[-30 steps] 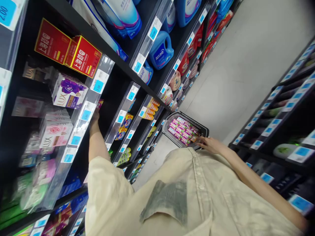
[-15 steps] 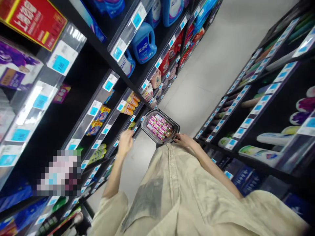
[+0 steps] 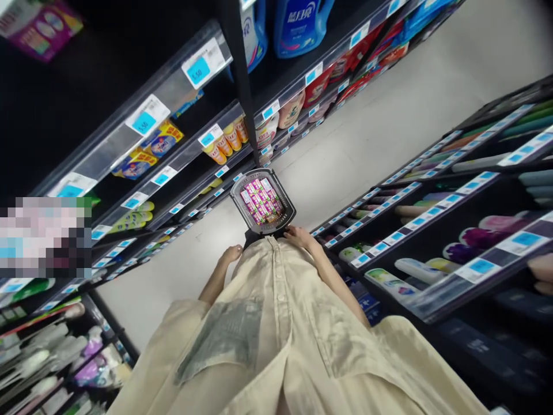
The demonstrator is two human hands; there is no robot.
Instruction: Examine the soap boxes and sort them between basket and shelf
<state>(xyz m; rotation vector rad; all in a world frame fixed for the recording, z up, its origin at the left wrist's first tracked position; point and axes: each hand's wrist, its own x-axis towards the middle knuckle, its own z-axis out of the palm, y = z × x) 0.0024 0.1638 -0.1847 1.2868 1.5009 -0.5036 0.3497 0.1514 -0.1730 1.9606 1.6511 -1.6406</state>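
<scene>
A dark grey shopping basket (image 3: 283, 193) is in front of my body, low in the aisle. Packed inside it are several small pink and white packets (image 3: 262, 203), too small to read. My right hand (image 3: 301, 237) has its fingers curled at the basket's near right edge; the exact grip is partly hidden. My left hand (image 3: 233, 253) hangs apart from the basket, down by the left side of my beige shirt (image 3: 298, 300). Its fingers look loosely curled, and no object shows in them.
Shelves with price labels (image 3: 209, 138) line the left side, holding orange-yellow containers (image 3: 224, 143), yellow boxes (image 3: 162, 141) and a blue detergent bottle (image 3: 300, 29). On the right, a shelf (image 3: 389, 239) holds packs and rolled items. Pale floor (image 3: 345, 129) runs between them.
My left hand has dropped from beside the left shelf to near my side. My right hand stays at the basket. The view has turned, and the shelves have shifted.
</scene>
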